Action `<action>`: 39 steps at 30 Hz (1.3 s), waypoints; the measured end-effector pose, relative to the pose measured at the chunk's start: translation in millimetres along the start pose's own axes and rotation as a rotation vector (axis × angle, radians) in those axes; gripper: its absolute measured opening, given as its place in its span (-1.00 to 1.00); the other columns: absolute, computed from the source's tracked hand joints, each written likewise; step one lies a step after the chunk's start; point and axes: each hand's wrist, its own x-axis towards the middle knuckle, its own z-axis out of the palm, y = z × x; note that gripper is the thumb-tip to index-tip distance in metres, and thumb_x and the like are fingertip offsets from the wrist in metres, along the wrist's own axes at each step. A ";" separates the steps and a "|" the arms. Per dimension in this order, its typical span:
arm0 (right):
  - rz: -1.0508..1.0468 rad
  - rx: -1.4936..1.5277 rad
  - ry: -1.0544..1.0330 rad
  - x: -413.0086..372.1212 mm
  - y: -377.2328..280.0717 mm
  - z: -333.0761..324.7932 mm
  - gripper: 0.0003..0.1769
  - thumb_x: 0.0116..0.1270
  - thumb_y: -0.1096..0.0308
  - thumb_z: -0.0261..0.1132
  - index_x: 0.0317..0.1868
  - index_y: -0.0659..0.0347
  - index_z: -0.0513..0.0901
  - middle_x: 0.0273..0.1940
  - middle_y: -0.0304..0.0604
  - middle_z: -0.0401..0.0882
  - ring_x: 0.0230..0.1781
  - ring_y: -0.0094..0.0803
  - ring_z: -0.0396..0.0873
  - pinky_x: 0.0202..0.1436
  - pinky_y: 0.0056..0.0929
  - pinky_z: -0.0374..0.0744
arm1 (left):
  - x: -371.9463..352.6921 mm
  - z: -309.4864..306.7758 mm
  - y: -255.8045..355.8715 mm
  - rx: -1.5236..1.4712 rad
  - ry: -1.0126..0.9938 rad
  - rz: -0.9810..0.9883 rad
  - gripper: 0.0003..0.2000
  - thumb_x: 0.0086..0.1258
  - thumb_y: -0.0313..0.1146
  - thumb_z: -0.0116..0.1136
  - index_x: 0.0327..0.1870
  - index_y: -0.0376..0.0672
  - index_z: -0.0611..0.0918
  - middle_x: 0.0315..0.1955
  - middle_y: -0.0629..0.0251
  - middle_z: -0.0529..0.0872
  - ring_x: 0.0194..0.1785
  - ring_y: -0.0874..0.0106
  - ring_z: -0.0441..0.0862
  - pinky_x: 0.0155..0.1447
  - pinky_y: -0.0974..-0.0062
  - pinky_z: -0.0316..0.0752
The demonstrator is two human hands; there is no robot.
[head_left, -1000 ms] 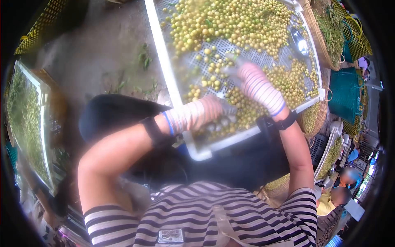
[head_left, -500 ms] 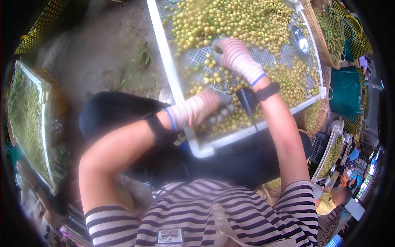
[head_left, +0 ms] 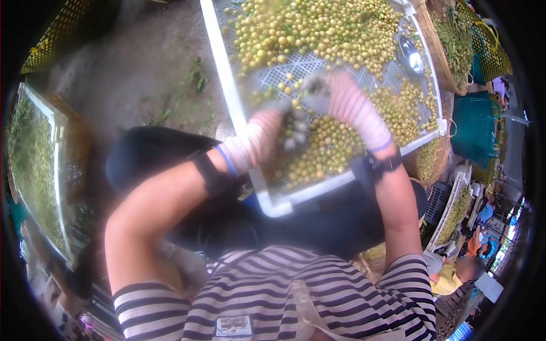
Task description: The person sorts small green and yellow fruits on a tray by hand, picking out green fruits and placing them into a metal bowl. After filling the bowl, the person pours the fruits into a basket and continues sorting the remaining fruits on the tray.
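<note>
Both my hands wear striped gloves with grey fingers and are over a white-framed perforated tray [head_left: 228, 85] of small round yellow-green fruits [head_left: 318, 31]. My left hand [head_left: 278, 131] is low at the tray's near left corner, its bent fingers apart among the fruits. Close by on the right, my right hand [head_left: 330, 96] is blurred, with fingers curled inward over the mesh; anything inside them is hidden. A dark band circles each wrist. On the tray's right side lies a shiny oval metal piece [head_left: 410, 55].
Another white-framed tray [head_left: 58, 165] of green produce stands at the left. On the right are a woven basket [head_left: 438, 51] with green stems, a teal basket [head_left: 473, 128] and a further fruit tray [head_left: 455, 219]. A person in yellow [head_left: 449, 279] is at lower right.
My right hand has drawn back toward me and turned, its wrist moving lower and right. My left hand has shifted slightly left and up. The two hands are now closer together.
</note>
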 end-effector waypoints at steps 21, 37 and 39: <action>0.276 -0.307 0.198 28.9 87.0 -29.8 -0.74 0.18 0.22 0.25 -0.18 0.17 0.62 -0.29 0.01 0.64 -0.29 -0.09 0.60 -0.16 -0.26 0.54 | -3.6 16.9 -2.6 0.213 -0.015 -0.091 -0.79 0.43 -0.17 -0.04 -0.27 -0.10 0.55 -0.67 0.58 0.47 -0.71 0.72 0.37 -0.73 0.76 0.17; 0.174 -0.112 0.256 7.2 89.5 -15.1 -0.87 0.09 0.36 0.35 -0.37 0.23 0.66 -0.45 -0.14 0.66 -0.46 -0.47 0.58 -0.30 -0.45 0.55 | 13.9 2.4 1.4 0.157 -0.187 0.025 -0.73 0.46 -0.16 -0.09 -0.20 -0.19 0.52 -0.54 0.50 0.51 -0.61 0.69 0.45 -0.72 0.77 0.22; 0.052 -0.122 0.289 -4.5 78.9 -8.1 -0.91 0.12 0.42 0.31 -0.38 0.25 0.65 -0.45 -0.14 0.66 -0.46 -0.49 0.57 -0.31 -0.45 0.55 | 17.0 4.0 0.9 0.207 -0.108 0.083 -0.73 0.45 -0.15 -0.07 -0.16 -0.17 0.52 -0.56 0.50 0.51 -0.62 0.69 0.45 -0.73 0.76 0.20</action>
